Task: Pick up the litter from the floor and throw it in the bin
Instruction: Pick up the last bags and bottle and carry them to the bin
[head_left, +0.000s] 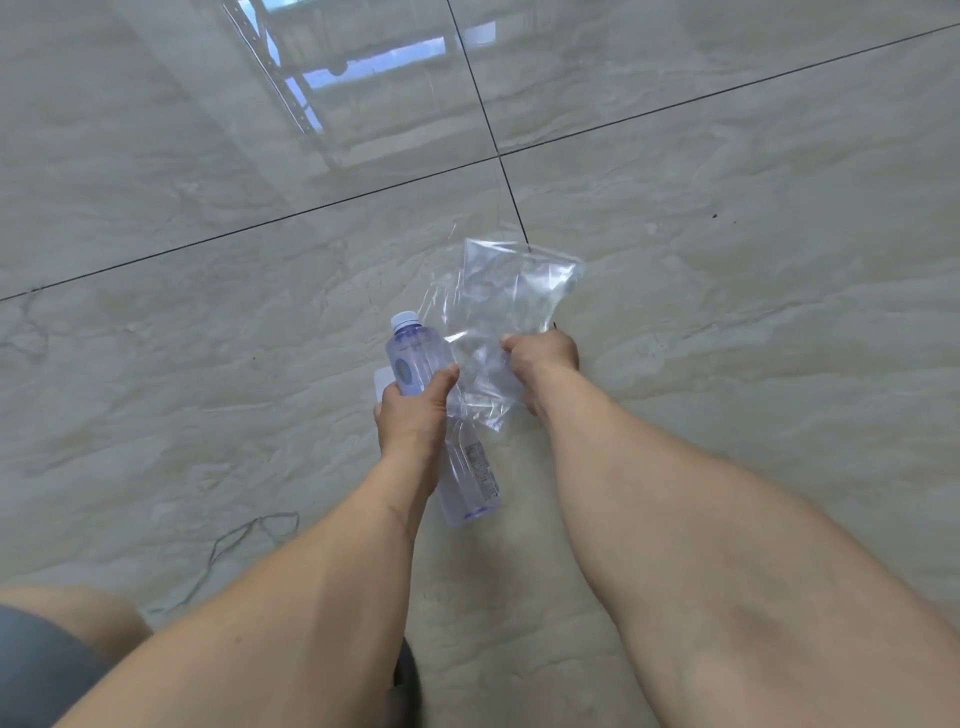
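Left hand (413, 410) grips water bottle (415, 358), right hand (543, 356) clutches clear plastic bag (498, 296); pickup looks done, next carry both to bin, unseen.

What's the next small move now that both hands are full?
Probably stand and turn to look for the bin. The left hand grips the bottle, the right hand clutches the clear plastic bag, and no bin is in view.

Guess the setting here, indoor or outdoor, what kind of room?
Indoors, probably a home or office room, though no furniture shows. Cues: glossy marble-look floor tiles with dark grout lines, and a window reflection in the polish.
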